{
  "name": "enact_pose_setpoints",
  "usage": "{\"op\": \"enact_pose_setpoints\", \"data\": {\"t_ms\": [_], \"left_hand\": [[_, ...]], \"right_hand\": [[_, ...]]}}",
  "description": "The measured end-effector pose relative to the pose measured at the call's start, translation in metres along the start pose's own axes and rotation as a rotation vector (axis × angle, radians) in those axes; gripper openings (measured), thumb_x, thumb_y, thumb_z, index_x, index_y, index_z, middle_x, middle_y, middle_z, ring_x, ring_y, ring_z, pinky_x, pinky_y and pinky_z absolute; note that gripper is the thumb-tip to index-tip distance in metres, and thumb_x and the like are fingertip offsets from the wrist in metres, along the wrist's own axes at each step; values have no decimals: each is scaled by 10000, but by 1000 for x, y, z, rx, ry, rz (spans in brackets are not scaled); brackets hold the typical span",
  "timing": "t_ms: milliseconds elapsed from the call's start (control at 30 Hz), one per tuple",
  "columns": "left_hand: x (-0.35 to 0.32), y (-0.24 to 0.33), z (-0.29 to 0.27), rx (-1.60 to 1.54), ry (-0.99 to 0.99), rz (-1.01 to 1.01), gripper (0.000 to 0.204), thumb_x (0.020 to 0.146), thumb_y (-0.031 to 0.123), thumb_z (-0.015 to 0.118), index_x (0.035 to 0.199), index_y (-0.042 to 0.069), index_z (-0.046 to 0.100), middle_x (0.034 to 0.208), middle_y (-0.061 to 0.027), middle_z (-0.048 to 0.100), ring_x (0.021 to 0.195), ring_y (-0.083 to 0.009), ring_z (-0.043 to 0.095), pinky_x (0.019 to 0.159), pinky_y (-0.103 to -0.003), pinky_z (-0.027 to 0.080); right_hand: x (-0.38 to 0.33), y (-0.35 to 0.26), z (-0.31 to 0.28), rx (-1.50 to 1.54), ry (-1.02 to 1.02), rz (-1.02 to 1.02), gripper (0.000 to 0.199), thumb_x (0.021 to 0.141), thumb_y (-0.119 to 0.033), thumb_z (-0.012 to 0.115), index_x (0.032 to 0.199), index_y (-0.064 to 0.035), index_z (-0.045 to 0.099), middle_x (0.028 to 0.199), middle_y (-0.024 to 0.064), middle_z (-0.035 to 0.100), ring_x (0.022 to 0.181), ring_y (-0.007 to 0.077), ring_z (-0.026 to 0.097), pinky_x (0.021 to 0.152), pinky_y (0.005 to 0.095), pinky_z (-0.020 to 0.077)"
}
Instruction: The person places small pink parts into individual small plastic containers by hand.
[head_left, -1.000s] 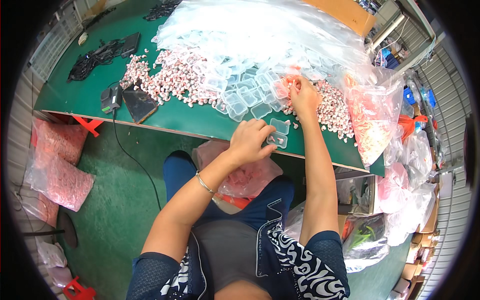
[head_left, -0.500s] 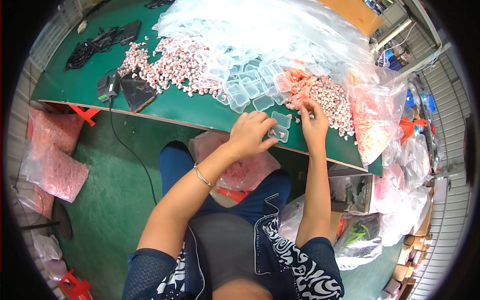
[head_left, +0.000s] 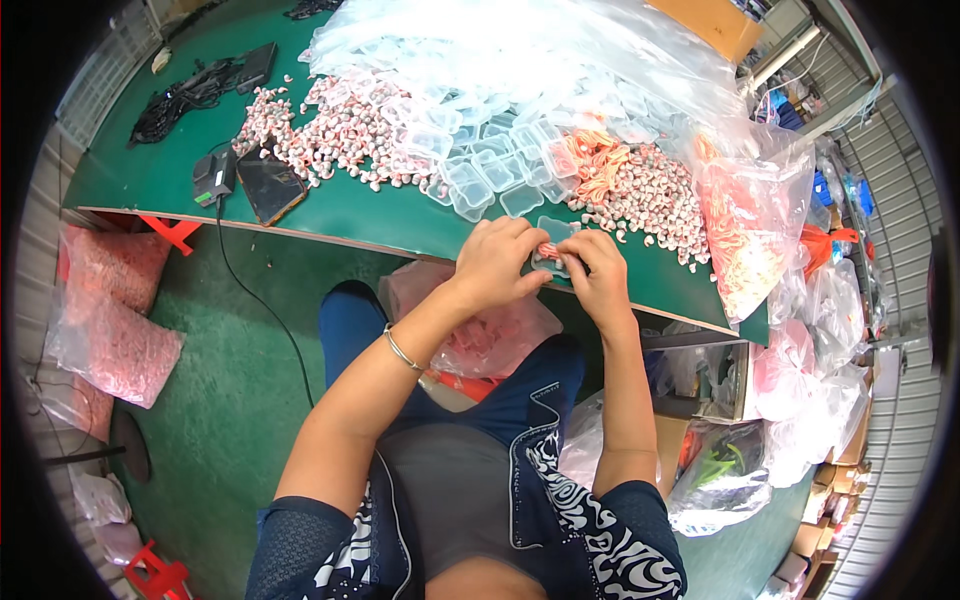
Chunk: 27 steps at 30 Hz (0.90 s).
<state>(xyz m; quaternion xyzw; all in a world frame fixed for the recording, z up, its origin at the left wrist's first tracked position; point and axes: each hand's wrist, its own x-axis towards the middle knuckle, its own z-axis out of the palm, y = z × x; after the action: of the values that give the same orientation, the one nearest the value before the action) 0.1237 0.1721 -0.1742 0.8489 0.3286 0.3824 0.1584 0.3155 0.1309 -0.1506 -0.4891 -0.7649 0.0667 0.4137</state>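
Close to the table's front edge, a small clear plastic box (head_left: 556, 226) stands with its lid folded back. My left hand (head_left: 497, 260) is at its left side, fingers curled against the box and thumb at its near edge. From the right, my right hand (head_left: 598, 272) pinches a small bundle of orange-pink cord (head_left: 547, 251) down at the box's near half. Fingers of both hands partly cover the bundle and the box. Just beyond lie a heap of orange cord bundles (head_left: 597, 162) and a pile of small rounded pale pink pieces (head_left: 655, 195).
Many clear boxes (head_left: 492, 168) are heaped behind my hands under plastic sheeting. Small pink-and-grey pieces (head_left: 350, 130) spread to their left, near a dark tablet-like slab (head_left: 270, 185) and a black device (head_left: 213, 178). A clear bag of orange cords (head_left: 745, 230) hangs over the right table edge.
My right hand has come from the orange heap left and nearer to the box, bringing a cord bundle. My left hand has stayed almost in place beside the box.
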Motion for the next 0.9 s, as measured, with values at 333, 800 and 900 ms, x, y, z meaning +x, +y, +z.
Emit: {"op": "enact_pose_setpoints", "data": {"t_ms": [333, 800, 900], "left_hand": [[-1, 0, -1, 3, 5, 2, 440, 668, 308, 815, 1036, 128, 656, 907, -39, 589, 891, -249, 576, 757, -393, 420], [0, 0, -4, -19, -32, -1, 447, 674, 310, 820, 1042, 121, 650, 904, -34, 585, 891, -244, 576, 775, -391, 418], [-2, 0, -6, -20, -37, -1, 435, 677, 307, 819, 1032, 120, 651, 904, -34, 586, 890, -244, 578, 777, -391, 418]], "right_hand": [[-8, -15, -11, -329, -109, -101, 265, 855, -92, 657, 1116, -120, 697, 980, 68, 631, 970, 270, 579, 870, 412, 408], [13, 18, 0, -466, -155, 110, 237, 837, -145, 688, 1073, -133, 693, 981, 35, 604, 1011, 242, 567, 886, 434, 383], [12, 16, -1, -390, -150, 109, 253, 819, -144, 701, 1072, -140, 688, 997, 36, 609, 1012, 245, 571, 885, 437, 384]]}}
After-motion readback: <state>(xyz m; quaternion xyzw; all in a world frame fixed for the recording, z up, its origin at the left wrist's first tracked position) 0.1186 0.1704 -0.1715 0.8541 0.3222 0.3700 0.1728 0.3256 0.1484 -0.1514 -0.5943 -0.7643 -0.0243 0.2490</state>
